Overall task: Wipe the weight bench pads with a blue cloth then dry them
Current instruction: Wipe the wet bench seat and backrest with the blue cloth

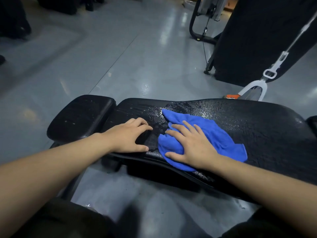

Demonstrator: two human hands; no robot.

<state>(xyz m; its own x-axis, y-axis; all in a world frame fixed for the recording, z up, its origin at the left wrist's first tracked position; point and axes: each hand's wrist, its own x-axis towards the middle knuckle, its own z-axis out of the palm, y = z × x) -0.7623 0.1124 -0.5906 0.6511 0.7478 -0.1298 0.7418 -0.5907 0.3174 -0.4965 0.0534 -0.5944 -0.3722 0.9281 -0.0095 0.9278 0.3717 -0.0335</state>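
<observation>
Blue cloth (202,134) on wet long pad (257,127), pressed flat under spread right hand (193,148) for wiping; left hand (130,136) beside cloth, fingers loosely bent, empty, bracing, likely for balance.

No legible text or labels.

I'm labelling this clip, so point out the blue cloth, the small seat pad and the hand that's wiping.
blue cloth (221,134): head view, bare middle of the fabric.
small seat pad (80,115): head view, middle of its top.
right hand (193,148): head view, back of the hand, pressing the cloth.
</observation>
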